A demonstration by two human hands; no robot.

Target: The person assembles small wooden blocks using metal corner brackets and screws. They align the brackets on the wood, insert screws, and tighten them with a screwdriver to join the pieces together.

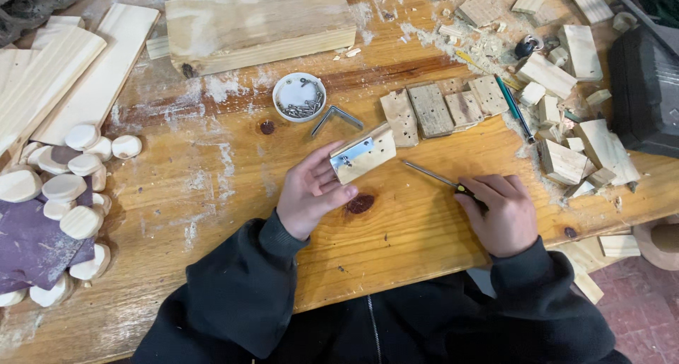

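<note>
Risk: left hand (311, 191) only pinches the small pale wooden block (368, 154) with its silver metal bracket (352, 154), so the thin steel-shafted screwdriver (430, 174) gripped in the right hand (498, 212) could skid off into the fingers (332, 194).

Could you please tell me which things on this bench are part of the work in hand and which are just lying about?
In use: left hand, wooden block, metal bracket, right hand, screwdriver, dish of screws.
Lying about: wooden discs, plank, offcuts, pencil.
</note>
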